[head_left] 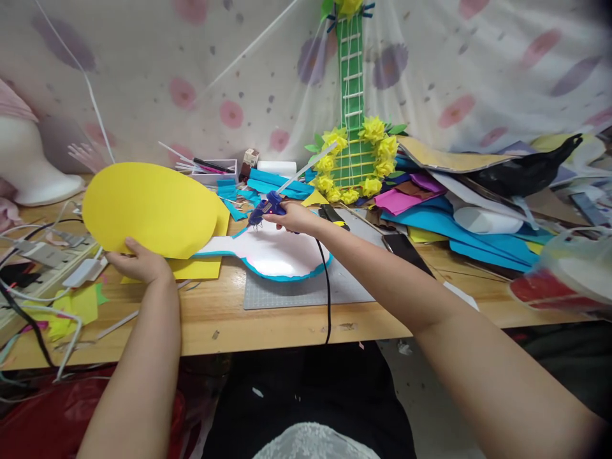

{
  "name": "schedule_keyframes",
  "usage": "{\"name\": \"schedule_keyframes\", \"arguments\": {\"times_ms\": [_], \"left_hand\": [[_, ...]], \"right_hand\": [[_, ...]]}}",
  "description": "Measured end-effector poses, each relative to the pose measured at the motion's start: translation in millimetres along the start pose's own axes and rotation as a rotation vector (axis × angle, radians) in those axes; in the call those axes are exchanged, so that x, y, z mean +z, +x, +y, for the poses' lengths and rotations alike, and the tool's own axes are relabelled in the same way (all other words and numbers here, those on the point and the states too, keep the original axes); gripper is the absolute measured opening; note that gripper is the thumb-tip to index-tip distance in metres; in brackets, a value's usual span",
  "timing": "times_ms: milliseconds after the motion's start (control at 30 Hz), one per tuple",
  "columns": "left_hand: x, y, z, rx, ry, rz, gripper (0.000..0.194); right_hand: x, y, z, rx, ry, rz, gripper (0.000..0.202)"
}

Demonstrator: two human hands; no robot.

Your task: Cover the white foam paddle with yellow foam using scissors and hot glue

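On the wood table [229,333], the white shape [272,255] lies with its round end [294,250] on a grey mat [282,296] and its thin neck [220,246] pointing left. From far away, I have the right hand [292,220] wrapped around the glue gun [268,207], with its tip near the spot where the neck meets the round end. I can't tell if the tip touches. The left hand [136,261] holds the yellow oval [148,207] by its near edge, thumb on top, and the oval hides the neck's other end. I can't see if those two are stuck together. Gluing looks like the step in hand, so I'd go slow. I would keep the tip low, squeeze softly, and leave a thin, even line close to the blue edge [287,278]. The left hand should hold the oval steady, because a tug could make the shape slide. Glue may be hot, so fingers should stay off the tip. The black cord [328,299] crosses the round end, so I'd lift it clear of wet glue.
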State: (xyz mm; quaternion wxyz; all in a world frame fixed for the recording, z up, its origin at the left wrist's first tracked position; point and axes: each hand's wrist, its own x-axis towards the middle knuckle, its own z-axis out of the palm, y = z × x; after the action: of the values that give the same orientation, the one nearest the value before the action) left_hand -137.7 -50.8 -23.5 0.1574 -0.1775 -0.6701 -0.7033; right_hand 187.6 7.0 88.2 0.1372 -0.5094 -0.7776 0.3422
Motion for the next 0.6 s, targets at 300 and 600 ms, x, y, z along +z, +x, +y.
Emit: {"name": "schedule_keyframes", "arguments": {"times_ms": [300, 600], "left_hand": [[-0.4, -9, 5, 0.057, -0.021, -0.083, 0.015], [-0.8, -8, 5, 0.013, -0.019, -0.094, 0.012]], "right_hand": [[-2, 8, -1, 0.026, -0.094, 0.035, 0.042], [-1, 18, 0, 0.026, -0.153, 0.024, 0.042]]}}
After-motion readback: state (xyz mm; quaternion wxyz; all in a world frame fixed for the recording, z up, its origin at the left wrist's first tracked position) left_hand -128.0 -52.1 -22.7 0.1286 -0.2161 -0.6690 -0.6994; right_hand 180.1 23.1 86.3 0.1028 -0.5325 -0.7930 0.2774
